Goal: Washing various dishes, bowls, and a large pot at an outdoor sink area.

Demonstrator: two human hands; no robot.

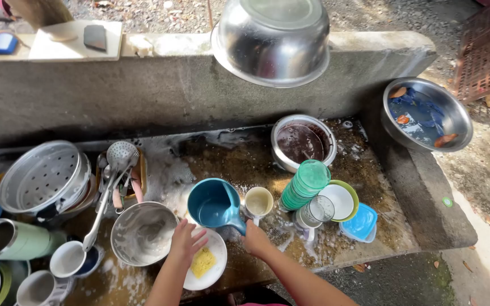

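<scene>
Left hand (185,242) resting on white plate (218,271), beside yellow sponge (203,262). Right hand (254,238) gripping handle of blue scoop (214,204), tilted over wet concrete sink (245,158). Cream cup (258,202) just beside scoop. Green cup stack (306,184), glass (317,211) and bowls (341,201) to the right. Soapy steel bowl (143,233) left of plate. Big steel basin (272,39) on wall.

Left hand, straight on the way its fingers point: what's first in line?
Likely the blue scoop. The left hand rests on the white plate, fingers aimed up-frame at the scoop's rim; depth unclear.
</scene>
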